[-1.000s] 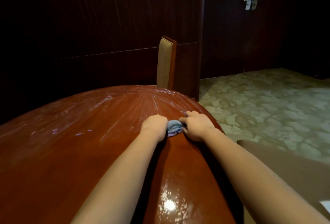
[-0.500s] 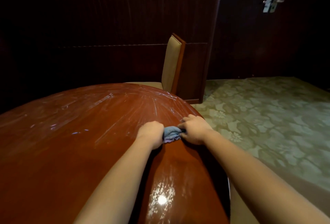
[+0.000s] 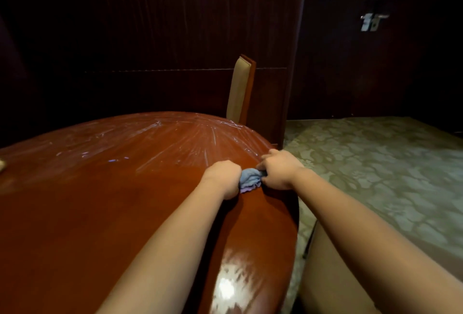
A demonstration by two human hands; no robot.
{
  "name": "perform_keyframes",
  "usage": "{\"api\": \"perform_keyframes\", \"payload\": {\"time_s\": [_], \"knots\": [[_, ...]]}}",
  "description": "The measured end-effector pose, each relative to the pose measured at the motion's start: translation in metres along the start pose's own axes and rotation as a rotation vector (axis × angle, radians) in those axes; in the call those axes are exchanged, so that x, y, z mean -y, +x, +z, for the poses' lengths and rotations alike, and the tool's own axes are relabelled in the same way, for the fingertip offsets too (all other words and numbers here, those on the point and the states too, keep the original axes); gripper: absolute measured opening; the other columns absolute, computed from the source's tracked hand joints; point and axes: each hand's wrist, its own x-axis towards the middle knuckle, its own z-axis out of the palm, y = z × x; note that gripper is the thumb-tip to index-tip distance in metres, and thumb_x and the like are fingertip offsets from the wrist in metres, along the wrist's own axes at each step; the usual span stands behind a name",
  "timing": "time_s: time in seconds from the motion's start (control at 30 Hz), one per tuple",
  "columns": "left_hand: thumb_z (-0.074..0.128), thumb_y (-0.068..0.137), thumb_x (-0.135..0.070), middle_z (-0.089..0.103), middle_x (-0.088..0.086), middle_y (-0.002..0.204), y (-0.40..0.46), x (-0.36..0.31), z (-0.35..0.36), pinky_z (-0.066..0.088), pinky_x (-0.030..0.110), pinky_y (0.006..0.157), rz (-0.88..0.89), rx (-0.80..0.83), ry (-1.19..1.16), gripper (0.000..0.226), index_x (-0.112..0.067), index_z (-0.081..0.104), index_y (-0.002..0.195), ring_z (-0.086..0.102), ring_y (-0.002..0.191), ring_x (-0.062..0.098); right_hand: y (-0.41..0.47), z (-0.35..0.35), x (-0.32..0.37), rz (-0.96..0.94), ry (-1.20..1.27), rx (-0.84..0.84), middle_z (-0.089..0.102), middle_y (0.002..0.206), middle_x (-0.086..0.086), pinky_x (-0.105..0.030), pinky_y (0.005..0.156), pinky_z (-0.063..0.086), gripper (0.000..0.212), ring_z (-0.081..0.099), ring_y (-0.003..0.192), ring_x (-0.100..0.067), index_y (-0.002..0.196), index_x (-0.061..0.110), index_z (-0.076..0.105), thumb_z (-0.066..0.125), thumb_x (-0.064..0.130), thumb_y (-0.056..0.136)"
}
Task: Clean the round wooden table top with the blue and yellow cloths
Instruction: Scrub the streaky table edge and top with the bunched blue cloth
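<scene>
Right of centre, both fists, left hand point(image 3: 223, 178) and right hand point(image 3: 279, 169), clamped one bunched blue cloth point(image 3: 249, 179) against the table top point(image 3: 100, 201), probably for scrubbing pressure.

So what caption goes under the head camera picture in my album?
Both hands, left hand and right hand, grip a bunched blue cloth near the round wooden table's edge.

No readable text in view
No letter, number, label or brand can be made out anywhere; the pale fitting point(image 3: 372, 22) on the dark door is blurred
</scene>
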Motion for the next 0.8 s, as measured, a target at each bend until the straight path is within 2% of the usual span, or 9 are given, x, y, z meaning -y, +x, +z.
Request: {"api": "perform_keyframes", "payload": {"time_s": [0.3,0.47,0.67,0.8], "knots": [[0.053,0.092,-0.019,0.062,0.013,0.116,-0.053,-0.035,0.002,0.049,0.035,0.077,0.030,-0.025,0.043,0.024,-0.006,0.062,0.110,0.061,0.105,0.033,-0.082,0.009,0.033,0.137,0.042,-0.121,0.052,0.119,-0.001,-0.034,0.093,0.033,0.033,0.043,0.116,-0.023,0.121,0.027,0.057,0.044,0.035,0.092],[0.059,0.090,-0.022,0.063,0.015,0.115,-0.052,-0.041,0.000,0.049,0.037,0.078,0.039,-0.041,0.011,0.027,-0.005,0.063,0.110,0.061,0.104,0.034,-0.105,0.020,0.039,0.231,0.173,-0.172,0.051,0.115,-0.004,-0.033,0.085,0.042,0.030,0.051,0.110,-0.025,0.117,0.020,0.057,0.045,0.032,0.092],[0.061,0.088,-0.021,0.064,0.016,0.113,-0.028,-0.059,-0.002,0.050,0.037,0.077,0.055,-0.052,-0.018,0.025,-0.006,0.065,0.108,0.062,0.103,0.034,-0.102,0.026,0.010,0.327,0.204,-0.175,0.052,0.116,-0.003,-0.034,0.083,0.045,0.031,0.049,0.114,-0.023,0.120,0.025,0.058,0.047,0.033,0.092],[0.059,0.090,-0.018,0.063,0.015,0.114,0.001,-0.065,-0.003,0.049,0.036,0.078,0.028,-0.067,-0.017,0.024,-0.005,0.064,0.110,0.061,0.103,0.033,-0.071,0.037,-0.017,0.340,0.332,-0.144,0.052,0.112,-0.012,-0.036,0.086,0.046,0.031,0.053,0.107,-0.031,0.119,0.018,0.060,0.050,0.023,0.090]]}}
